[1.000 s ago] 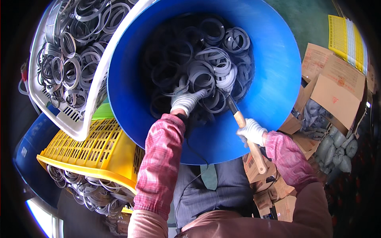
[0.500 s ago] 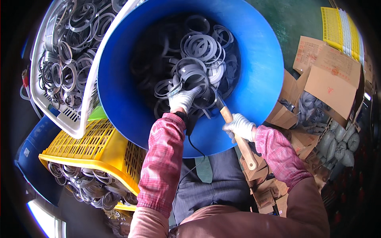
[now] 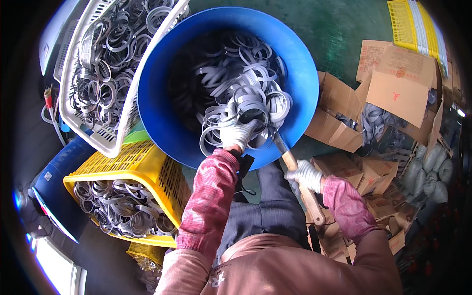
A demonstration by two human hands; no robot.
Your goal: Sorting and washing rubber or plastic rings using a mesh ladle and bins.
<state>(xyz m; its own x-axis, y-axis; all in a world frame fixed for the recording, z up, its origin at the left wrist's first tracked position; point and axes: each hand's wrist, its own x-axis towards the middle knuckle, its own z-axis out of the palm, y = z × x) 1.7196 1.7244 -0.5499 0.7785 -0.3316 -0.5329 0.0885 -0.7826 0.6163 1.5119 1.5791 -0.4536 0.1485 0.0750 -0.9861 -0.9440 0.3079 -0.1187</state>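
My left hand (image 3: 236, 132), in a white glove, reaches into a large blue drum (image 3: 304, 93). Its fingers close round several grey flat rings (image 3: 250, 105) at the near side of the heap. In my right hand (image 3: 306, 176), also gloved, is a tool with a wooden handle (image 3: 312, 205) and a metal shank (image 3: 280, 141). The shank reaches over the drum's near rim, and its tip lies among the rings, so its shape is hidden. Loose rings (image 3: 216, 76) fill the drum's bottom, partly in shadow.
At the left, a white basket (image 3: 112, 142) full of similar rings leans by the drum. Below it, a yellow crate (image 3: 132, 172) lies tipped with rings inside, beside another blue drum (image 3: 61, 184). Open cardboard boxes (image 3: 398, 93) and grey bags (image 3: 432, 172) stand at the right.
The view has shifted, so the drum appears smaller and more of the left side shows. Both hands keep their holds; the rings by my left hand lie differently.
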